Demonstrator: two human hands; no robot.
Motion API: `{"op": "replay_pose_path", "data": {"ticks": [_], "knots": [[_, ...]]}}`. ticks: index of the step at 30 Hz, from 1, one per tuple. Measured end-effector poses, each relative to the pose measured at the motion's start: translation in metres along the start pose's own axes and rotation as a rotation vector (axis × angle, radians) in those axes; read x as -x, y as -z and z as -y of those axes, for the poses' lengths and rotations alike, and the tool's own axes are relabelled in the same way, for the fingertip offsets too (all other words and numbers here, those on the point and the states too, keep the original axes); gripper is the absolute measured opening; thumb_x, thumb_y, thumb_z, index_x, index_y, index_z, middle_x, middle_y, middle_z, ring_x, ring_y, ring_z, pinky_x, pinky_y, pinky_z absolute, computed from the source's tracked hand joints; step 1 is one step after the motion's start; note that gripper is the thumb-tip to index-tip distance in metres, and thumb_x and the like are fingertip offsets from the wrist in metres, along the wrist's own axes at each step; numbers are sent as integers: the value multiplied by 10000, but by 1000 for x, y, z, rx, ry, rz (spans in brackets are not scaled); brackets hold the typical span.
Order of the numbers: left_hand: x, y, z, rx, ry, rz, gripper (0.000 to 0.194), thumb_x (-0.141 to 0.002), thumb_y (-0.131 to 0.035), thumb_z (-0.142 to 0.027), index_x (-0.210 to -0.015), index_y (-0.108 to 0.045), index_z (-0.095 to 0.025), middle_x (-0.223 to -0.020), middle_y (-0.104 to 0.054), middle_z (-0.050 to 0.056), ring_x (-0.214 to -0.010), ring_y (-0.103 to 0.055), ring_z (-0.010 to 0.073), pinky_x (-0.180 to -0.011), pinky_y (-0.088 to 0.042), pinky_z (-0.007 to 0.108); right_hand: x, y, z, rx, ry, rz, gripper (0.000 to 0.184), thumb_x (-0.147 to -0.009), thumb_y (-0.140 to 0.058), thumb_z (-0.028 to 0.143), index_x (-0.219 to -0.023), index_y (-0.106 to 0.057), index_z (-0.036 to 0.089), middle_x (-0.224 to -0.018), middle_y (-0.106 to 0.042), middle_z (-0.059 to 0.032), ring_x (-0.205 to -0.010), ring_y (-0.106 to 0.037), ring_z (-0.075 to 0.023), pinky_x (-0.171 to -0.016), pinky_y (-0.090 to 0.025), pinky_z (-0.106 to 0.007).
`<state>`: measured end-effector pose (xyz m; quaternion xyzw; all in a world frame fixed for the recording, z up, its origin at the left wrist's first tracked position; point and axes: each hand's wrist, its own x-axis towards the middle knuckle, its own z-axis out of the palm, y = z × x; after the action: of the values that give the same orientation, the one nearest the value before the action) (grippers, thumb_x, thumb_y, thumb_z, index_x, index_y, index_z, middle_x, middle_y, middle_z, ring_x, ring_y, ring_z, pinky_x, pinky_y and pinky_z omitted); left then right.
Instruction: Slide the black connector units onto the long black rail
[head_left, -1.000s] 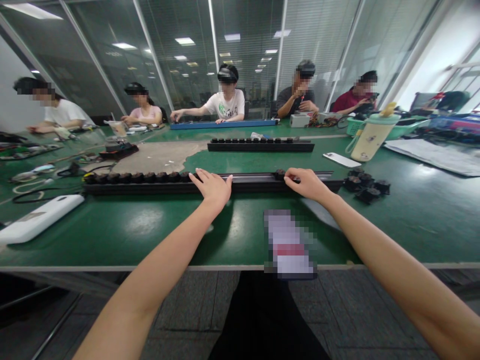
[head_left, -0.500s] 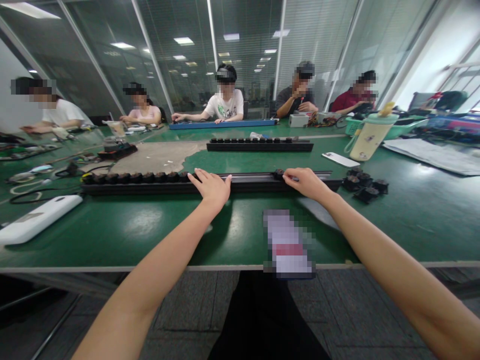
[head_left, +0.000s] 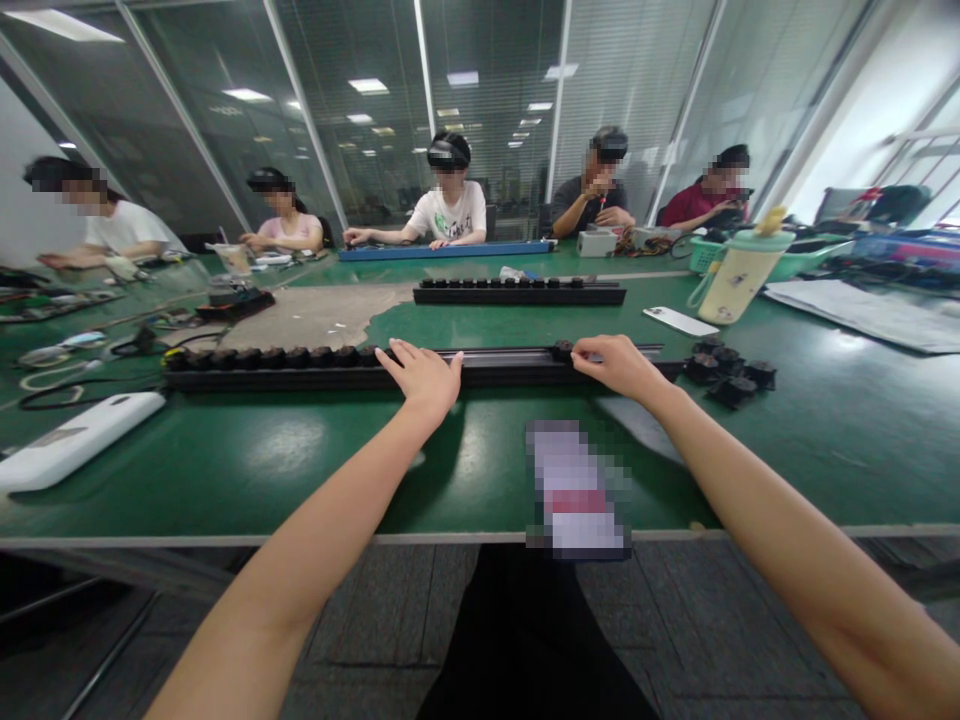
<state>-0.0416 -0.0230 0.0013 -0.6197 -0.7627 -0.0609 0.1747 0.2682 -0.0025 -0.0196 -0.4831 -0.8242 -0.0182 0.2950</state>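
Two hands on the long black rail point(head_left: 495, 374): left hand point(head_left: 426, 378) lies open, no clench, fingertips on the rail's top edge, just right of a row of round black connectors point(head_left: 285, 357). Right hand point(head_left: 619, 366) curls over the rail, fingertips point(head_left: 579, 351) touching one black connector point(head_left: 561, 350); can't tell if it's gripping. Loose connectors point(head_left: 731, 372) sit just right of the rail, on the green bench point(head_left: 225, 470).

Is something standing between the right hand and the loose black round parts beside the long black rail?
Only the right end of the long black rail lies between the right hand and the loose black round parts; that hand rests on the rail.
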Motion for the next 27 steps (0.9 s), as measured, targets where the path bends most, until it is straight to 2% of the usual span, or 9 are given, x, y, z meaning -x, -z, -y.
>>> {"op": "replay_pose_path", "data": {"ticks": [10, 15, 20, 27], "knots": [[0, 5, 0, 43, -23, -36, 807, -1098, -369, -529, -1513, -497, 151, -1587, -442, 426, -1577, -358, 485, -1311, -216, 555, 1, -1, 1, -13, -21, -10, 219, -940, -538, 322, -846, -703, 211, -872, -758, -77, -815, -681, -224, -803, -449, -327], [0, 3, 2, 70, -30, -87, 751, -1099, -354, -508, -1511, -542, 91, -1593, -470, 379, -1562, -374, 471, -1293, -257, 581, 2, -1, 0, 8, -7, -10, 237, -952, -525, 335, -859, -701, 207, -870, -756, -82, -809, -675, -227, -793, -448, -328], [-2, -2, 5, 65, 18, -83, 744, -1103, -348, -567, -1489, -614, 10, -1661, -380, 365, -1573, -349, 510, -1291, -244, 612, 2, -2, 0, 12, 5, -6, 241, -958, -518, 333, -866, -701, 206, -875, -756, -82, -802, -672, -226, -782, -442, -325], [-3, 0, 4, 50, 24, -120, 838, -1102, -277, -603, -1438, -621, 83, -1584, -468, 380, -1474, -474, 471, -1265, -304, 568, 2, -2, 1, -2, 0, -28, 225, -949, -531, 316, -847, -702, 211, -856, -753, -74, -795, -668, -220, -777, -446, -314]]}}
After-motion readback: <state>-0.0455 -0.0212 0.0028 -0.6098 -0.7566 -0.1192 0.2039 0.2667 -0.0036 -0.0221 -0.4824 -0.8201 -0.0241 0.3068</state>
